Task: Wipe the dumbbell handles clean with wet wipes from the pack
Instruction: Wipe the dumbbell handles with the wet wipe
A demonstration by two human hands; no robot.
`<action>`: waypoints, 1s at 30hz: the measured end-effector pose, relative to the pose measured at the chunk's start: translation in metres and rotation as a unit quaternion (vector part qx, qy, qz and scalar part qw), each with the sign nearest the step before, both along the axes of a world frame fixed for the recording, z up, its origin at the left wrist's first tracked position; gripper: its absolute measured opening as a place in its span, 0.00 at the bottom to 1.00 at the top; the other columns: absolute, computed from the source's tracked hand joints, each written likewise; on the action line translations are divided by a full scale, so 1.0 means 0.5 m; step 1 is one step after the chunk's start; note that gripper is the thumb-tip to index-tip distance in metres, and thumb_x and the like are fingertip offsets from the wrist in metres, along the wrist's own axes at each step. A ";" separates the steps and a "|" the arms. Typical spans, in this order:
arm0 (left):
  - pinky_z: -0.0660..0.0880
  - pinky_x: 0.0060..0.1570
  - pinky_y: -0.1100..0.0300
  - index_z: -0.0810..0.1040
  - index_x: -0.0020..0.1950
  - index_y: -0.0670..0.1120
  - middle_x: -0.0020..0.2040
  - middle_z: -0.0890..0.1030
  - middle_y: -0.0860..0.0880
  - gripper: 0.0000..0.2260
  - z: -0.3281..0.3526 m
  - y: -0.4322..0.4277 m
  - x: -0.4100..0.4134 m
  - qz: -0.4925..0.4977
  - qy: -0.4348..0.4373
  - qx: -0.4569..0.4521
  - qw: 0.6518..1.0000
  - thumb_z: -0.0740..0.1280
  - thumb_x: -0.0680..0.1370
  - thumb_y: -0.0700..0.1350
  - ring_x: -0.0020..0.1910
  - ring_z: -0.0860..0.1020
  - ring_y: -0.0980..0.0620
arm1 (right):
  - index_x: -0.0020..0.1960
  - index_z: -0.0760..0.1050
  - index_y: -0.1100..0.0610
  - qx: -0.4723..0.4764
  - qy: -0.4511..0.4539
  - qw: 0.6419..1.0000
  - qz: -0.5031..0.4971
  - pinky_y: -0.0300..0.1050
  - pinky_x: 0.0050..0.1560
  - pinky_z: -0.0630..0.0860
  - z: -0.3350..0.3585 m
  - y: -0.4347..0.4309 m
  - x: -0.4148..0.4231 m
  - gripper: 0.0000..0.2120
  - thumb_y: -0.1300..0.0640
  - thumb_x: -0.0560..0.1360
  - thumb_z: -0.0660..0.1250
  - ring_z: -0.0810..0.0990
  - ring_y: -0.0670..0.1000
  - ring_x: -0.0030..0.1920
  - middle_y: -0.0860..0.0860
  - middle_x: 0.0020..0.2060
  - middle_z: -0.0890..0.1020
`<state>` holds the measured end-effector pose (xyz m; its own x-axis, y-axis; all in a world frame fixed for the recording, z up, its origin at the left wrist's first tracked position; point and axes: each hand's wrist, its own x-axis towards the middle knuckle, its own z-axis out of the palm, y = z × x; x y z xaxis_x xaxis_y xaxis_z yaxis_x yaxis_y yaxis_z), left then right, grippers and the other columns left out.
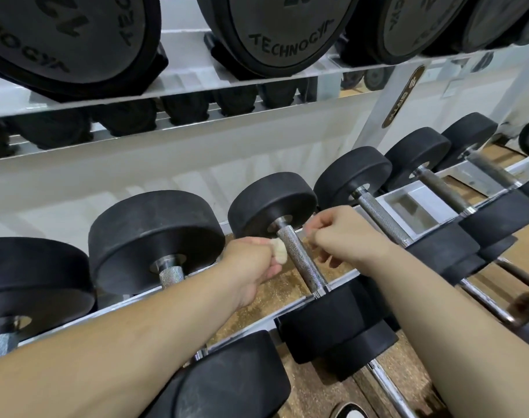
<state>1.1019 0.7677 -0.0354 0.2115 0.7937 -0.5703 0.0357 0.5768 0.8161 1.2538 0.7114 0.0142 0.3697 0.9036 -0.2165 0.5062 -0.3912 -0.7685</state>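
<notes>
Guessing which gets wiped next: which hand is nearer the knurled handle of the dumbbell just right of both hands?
Right. The right hand sits just left of that knurled handle; the left hand, gripping a wadded wipe, lies further left, beyond the middle dumbbell's handle.

Five dumbbells lie side by side across the lower rack rail [341, 285], their handles running from near to far. At the middle dumbbell [272, 203], the left hand [251, 263] sits just left of the handle [301, 262], and the wipe [279, 252] in it touches the handle's left side. The right hand [344, 233] is just right of the handle, nearer its far end. Above and behind, an upper shelf [197, 89] carries bigger dumbbells [287, 28].
</notes>
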 end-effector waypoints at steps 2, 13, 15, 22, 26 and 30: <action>0.82 0.40 0.58 0.82 0.48 0.42 0.46 0.84 0.42 0.08 0.008 -0.003 0.034 -0.014 -0.039 -0.013 0.999 0.64 0.81 0.34 0.43 0.83 0.49 | 0.41 0.82 0.59 -0.024 -0.012 0.999 0.018 0.44 0.30 0.75 -0.009 -0.002 -0.005 0.09 0.65 0.73 0.63 0.82 0.54 0.32 0.60 0.36 0.84; 0.80 0.35 0.61 0.84 0.50 0.40 0.45 0.85 0.42 0.17 -0.029 -0.030 0.031 -0.145 -0.042 -0.042 0.988 0.58 0.77 0.26 0.36 0.82 0.52 | 0.44 0.81 0.65 -0.016 -0.014 1.000 -0.004 0.43 0.33 0.72 -0.025 -0.006 -0.001 0.08 0.64 0.71 0.64 0.79 0.53 0.37 0.56 0.35 0.82; 0.77 0.29 0.65 0.81 0.43 0.40 0.37 0.82 0.43 0.15 -0.032 -0.048 0.022 -0.228 0.014 -0.057 0.972 0.59 0.77 0.26 0.28 0.79 0.54 | 0.45 0.81 0.65 -0.025 -0.012 1.000 -0.004 0.43 0.33 0.72 -0.026 -0.003 0.001 0.09 0.63 0.71 0.64 0.78 0.52 0.37 0.55 0.36 0.82; 0.83 0.54 0.48 0.84 0.51 0.37 0.52 0.86 0.41 0.14 -0.021 0.018 0.046 -0.023 -0.094 -0.043 0.994 0.61 0.77 0.26 0.51 0.84 0.45 | 0.44 0.79 0.64 -0.017 0.017 0.999 -0.031 0.47 0.35 0.72 -0.027 -0.003 0.005 0.10 0.62 0.70 0.61 0.76 0.53 0.37 0.54 0.34 0.79; 0.79 0.62 0.49 0.82 0.61 0.38 0.56 0.85 0.38 0.18 -0.037 0.002 0.044 -0.042 -0.156 -0.062 0.985 0.56 0.81 0.28 0.58 0.84 0.43 | 0.44 0.79 0.66 -0.005 0.018 0.998 -0.053 0.48 0.38 0.73 -0.028 0.000 0.010 0.08 0.62 0.73 0.63 0.74 0.53 0.38 0.53 0.35 0.78; 0.81 0.49 0.57 0.82 0.59 0.38 0.54 0.84 0.35 0.21 -0.062 -0.017 0.026 -0.147 -0.118 -0.093 0.978 0.52 0.80 0.25 0.53 0.81 0.40 | 0.46 0.81 0.65 -0.038 0.008 0.999 -0.035 0.43 0.37 0.71 -0.034 0.010 0.002 0.13 0.61 0.68 0.61 0.74 0.53 0.36 0.53 0.34 0.79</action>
<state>1.1150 0.7592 -0.0665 0.5578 0.5666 -0.6064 0.0446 0.7092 0.7036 1.2548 0.7166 -0.0027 0.4273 0.8564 -0.2898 0.4643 -0.4829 -0.7424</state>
